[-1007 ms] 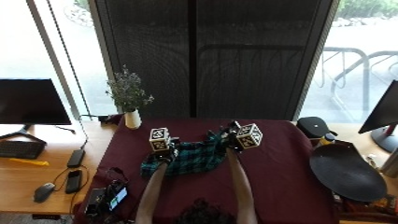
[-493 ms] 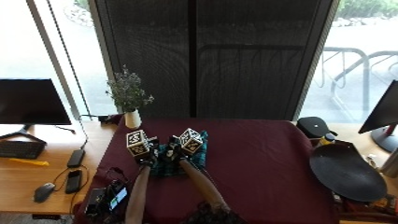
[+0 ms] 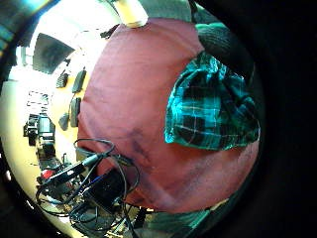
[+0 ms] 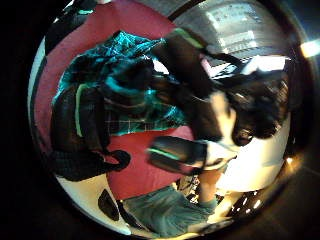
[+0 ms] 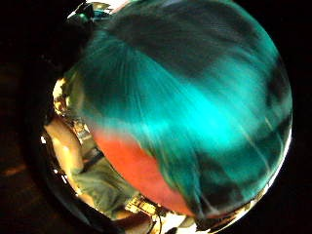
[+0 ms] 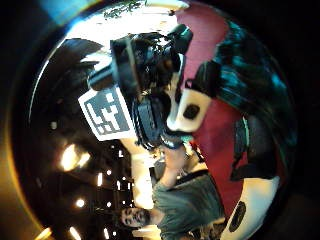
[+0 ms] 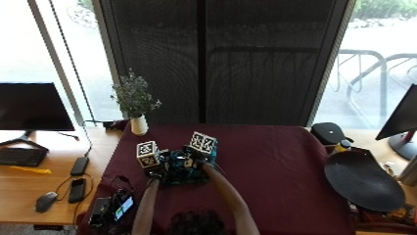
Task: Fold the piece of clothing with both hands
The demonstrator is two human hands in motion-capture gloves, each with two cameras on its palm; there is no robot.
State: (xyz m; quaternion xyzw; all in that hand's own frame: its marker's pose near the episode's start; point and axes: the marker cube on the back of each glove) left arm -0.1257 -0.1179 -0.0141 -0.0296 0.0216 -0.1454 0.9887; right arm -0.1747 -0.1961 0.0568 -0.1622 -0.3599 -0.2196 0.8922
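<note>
In the outside view a green and black plaid garment (image 7: pixel 186 175) lies bunched on the maroon tablecloth (image 7: pixel 280 166), near the table's front left. My left hand (image 7: pixel 154 165) is at the garment's left edge. My right hand (image 7: pixel 197 157) has crossed over and sits close beside the left, on top of the cloth. The left thumb side palm view shows gloved fingers (image 4: pixel 77 122) curled on the plaid garment (image 4: pixel 145 117), with the other hand pinching a bunch of it. Plaid cloth (image 5: pixel 195 97) fills the right little finger side palm view. The garment (image 3: pixel 213 111) is a doubled-over heap.
A white vase of flowers (image 7: pixel 138 123) stands at the table's far left corner. A device with cables (image 7: pixel 112 208) sits at the front left corner. A black dish (image 7: pixel 365 181) and a black case (image 7: pixel 329 132) lie to the right. Phones and a mouse (image 7: pixel 45 201) lie on the wooden desk.
The right hand has swept from the garment's right side across to the left hand, carrying the cloth over itself. The garment is narrower and more bunched.
</note>
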